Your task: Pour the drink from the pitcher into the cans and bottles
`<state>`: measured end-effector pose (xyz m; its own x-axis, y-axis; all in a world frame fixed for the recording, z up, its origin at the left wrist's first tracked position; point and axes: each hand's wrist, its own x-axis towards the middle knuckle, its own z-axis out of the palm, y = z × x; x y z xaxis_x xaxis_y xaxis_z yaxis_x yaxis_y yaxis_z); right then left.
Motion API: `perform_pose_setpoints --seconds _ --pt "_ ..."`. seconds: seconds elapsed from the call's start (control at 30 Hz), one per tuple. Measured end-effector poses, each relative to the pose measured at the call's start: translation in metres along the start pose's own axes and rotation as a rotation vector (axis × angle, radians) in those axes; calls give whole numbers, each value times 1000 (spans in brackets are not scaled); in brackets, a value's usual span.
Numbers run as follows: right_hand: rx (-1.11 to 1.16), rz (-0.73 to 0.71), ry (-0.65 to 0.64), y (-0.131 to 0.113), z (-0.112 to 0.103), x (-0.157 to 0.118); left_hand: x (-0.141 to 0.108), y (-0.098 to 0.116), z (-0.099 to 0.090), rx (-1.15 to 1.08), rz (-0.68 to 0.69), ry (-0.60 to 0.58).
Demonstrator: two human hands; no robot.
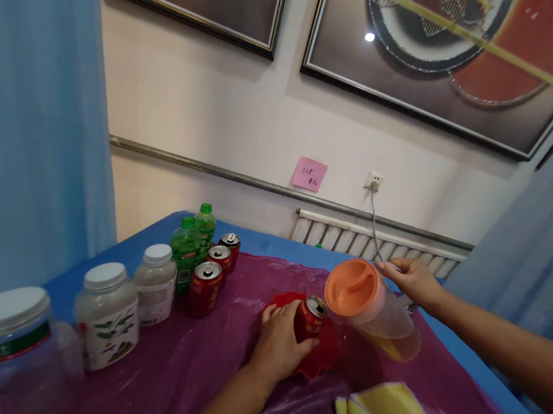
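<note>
My left hand [280, 342] is wrapped round the left side of a red can [310, 318], over a red scalloped dish [325, 354]. Just right of the can, a clear plastic pitcher with an orange lid [351, 286] leans to one side. My right hand [409, 279] is at the pitcher's far right side, its fingers closed near the upper part, where the handle is mostly hidden. A folded yellow cloth [385, 412] lies at the front, below the pitcher.
Several jars with white lids [109, 318] line the left side. Behind them stand green bottles [185, 248] and red cans [206, 289]. Purple plastic sheeting [177, 380] covers the blue table. A radiator [351, 238] is beyond the far edge.
</note>
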<state>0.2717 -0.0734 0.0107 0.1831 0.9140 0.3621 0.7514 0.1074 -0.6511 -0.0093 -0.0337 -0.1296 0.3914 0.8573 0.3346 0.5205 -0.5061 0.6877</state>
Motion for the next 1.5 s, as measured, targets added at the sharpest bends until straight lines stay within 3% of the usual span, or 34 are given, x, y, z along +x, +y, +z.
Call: perform_pose_setpoints --seconds 0.37,1.5 --pt "34 58 -16 5 -1 1 0 -1 1 12 -11 -7" --pt "-12 26 0 1 0 -4 0 -2 3 20 -28 -41"
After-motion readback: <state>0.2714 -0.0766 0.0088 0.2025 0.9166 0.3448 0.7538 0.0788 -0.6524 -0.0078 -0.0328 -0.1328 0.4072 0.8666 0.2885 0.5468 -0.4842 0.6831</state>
